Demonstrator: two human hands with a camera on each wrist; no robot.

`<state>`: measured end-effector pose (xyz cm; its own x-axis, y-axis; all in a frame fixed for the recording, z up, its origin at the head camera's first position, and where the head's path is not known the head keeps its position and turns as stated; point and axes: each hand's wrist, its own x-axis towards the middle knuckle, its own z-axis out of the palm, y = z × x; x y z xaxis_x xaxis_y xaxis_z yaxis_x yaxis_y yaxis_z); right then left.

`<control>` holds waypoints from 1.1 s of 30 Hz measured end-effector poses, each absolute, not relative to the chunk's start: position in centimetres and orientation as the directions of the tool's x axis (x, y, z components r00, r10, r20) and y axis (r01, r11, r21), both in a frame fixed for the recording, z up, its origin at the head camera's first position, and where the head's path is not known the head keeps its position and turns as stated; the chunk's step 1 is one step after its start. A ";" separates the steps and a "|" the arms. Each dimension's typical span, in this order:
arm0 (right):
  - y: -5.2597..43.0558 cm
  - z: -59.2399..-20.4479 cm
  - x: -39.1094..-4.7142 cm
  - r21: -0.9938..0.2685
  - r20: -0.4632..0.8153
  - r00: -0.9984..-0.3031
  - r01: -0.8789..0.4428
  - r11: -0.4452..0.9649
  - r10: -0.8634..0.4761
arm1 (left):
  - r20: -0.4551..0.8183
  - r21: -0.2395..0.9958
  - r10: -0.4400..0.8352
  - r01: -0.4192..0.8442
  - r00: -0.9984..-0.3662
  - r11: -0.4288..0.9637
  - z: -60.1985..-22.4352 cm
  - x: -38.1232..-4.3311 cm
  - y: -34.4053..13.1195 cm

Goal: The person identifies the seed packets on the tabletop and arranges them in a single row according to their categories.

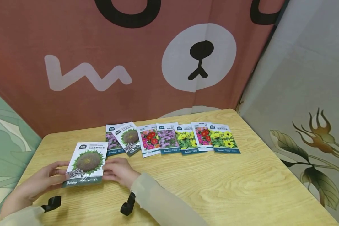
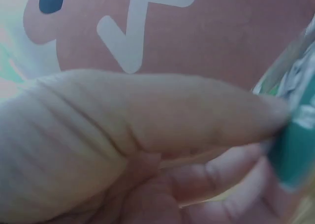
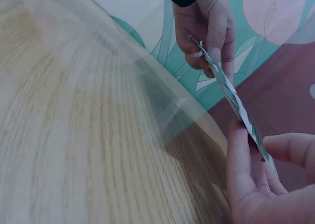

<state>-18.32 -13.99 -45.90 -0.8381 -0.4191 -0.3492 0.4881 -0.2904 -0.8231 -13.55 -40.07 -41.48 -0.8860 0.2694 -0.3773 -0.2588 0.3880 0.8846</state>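
Observation:
A sunflower seed packet (image 1: 88, 161), white with a dark green bottom band, is held up over the near left of the table, its picture side toward the head camera. My left hand (image 1: 45, 179) pinches its left edge; in the left wrist view the thumb (image 2: 206, 108) presses the packet's green corner (image 2: 293, 150). My right hand (image 1: 120, 171) grips the opposite edge. From the right wrist, the packet (image 3: 231, 93) appears nearly edge-on, a thin slanted strip between both hands, with the right fingers (image 3: 241, 160) behind it.
A row of flower seed packets lies toward the table's back: a purple one (image 1: 112, 142) partly under another sunflower packet (image 1: 129, 138), then several with red (image 1: 150, 141), purple (image 1: 167, 138) and yellow (image 1: 226, 139) flowers, some overlapping. A bear-print cloth (image 1: 147, 94) hangs behind the wooden table (image 1: 214, 182).

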 end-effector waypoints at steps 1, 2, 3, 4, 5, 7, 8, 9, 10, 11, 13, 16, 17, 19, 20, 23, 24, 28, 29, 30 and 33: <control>-13.9 -45.8 -18.2 -0.829 -0.346 -0.840 0.483 -0.284 -0.418 | -0.384 0.886 0.292 -0.260 -0.876 0.384 -41.4 -13.4 -40.1; -13.9 -45.8 -18.1 -0.837 -0.339 -0.843 0.473 -0.275 -0.418 | -0.393 0.886 0.307 -0.267 -0.867 0.380 -41.3 -13.3 -40.1; -13.9 -45.8 -18.0 -0.845 -0.334 -0.846 0.464 -0.265 -0.415 | -0.398 0.884 0.319 -0.268 -0.860 0.383 -41.2 -13.3 -40.1; -13.9 -45.7 -17.9 -0.854 -0.328 -0.849 0.454 -0.255 -0.413 | -0.408 0.879 0.323 -0.273 -0.854 0.390 -41.1 -13.2 -40.0; -13.8 -45.6 -17.8 -0.862 -0.321 -0.852 0.444 -0.246 -0.413 | -0.418 0.874 0.320 -0.279 -0.850 0.399 -41.0 -13.1 -39.9; -13.7 -45.5 -17.5 -0.875 -0.305 -0.856 0.425 -0.231 -0.417 | -0.429 0.861 0.310 -0.280 -0.848 0.425 -40.8 -13.0 -39.6; -13.7 -45.5 -17.3 -0.880 -0.298 -0.856 0.418 -0.225 -0.423 | -0.437 0.853 0.301 -0.283 -0.848 0.439 -40.7 -13.0 -39.5; -13.5 -45.4 -17.1 -0.883 -0.295 -0.854 0.415 -0.220 -0.428 | -0.445 0.843 0.288 -0.288 -0.848 0.454 -40.6 -13.0 -39.3; -13.4 -45.4 -16.9 -0.885 -0.292 -0.851 0.414 -0.214 -0.437 | -0.453 0.832 0.273 -0.292 -0.849 0.471 -40.6 -13.0 -39.1; -13.2 -45.3 -16.7 -0.887 -0.290 -0.846 0.413 -0.206 -0.447 | -0.462 0.821 0.256 -0.300 -0.849 0.486 -40.5 -13.0 -38.9; -12.8 -45.3 -16.2 -0.888 -0.293 -0.833 0.419 -0.189 -0.470 | -0.478 0.798 0.221 -0.315 -0.850 0.514 -40.4 -13.0 -38.4; -12.4 -45.2 -15.5 -0.891 -0.300 -0.808 0.427 -0.153 -0.508 | -0.495 0.754 0.140 -0.343 -0.858 0.560 -40.4 -13.2 -37.7; -12.4 -45.1 -15.2 -0.892 -0.301 -0.798 0.429 -0.143 -0.522 | -0.497 0.740 0.117 -0.350 -0.860 0.574 -40.4 -13.2 -37.6; -12.4 -45.0 -14.8 -0.889 -0.306 -0.781 0.439 -0.129 -0.544 | -0.496 0.718 0.075 -0.360 -0.865 0.595 -40.6 -13.2 -37.4; -12.4 -45.0 -14.5 -0.890 -0.307 -0.777 0.439 -0.124 -0.549 | -0.498 0.710 0.063 -0.365 -0.865 0.602 -40.7 -13.2 -37.4; -12.7 -45.2 -14.1 -0.893 -0.310 -0.773 0.436 -0.109 -0.553 | -0.510 0.699 0.049 -0.380 -0.859 0.606 -41.1 -13.1 -37.4; -12.7 -45.3 -14.0 -0.896 -0.310 -0.775 0.432 -0.103 -0.551 | -0.517 0.695 0.044 -0.389 -0.855 0.604 -41.3 -13.1 -37.5; -12.8 -45.6 -13.7 -0.914 -0.307 -0.782 0.401 -0.060 -0.542 | -0.538 0.688 0.059 -0.397 -0.841 0.608 -41.6 -13.0 -37.7; -12.8 -45.7 -13.6 -0.917 -0.312 -0.781 0.397 -0.045 -0.541 | -0.538 0.691 0.068 -0.394 -0.840 0.606 -41.6 -12.9 -37.7; -12.8 -45.7 -13.6 -0.918 -0.314 -0.780 0.394 -0.035 -0.541 | -0.540 0.692 0.071 -0.394 -0.838 0.605 -41.7 -12.8 -37.8; -12.8 -46.0 -13.4 -0.924 -0.314 -0.781 0.381 -0.014 -0.540 | -0.547 0.690 0.073 -0.400 -0.834 0.603 -42.0 -12.6 -37.8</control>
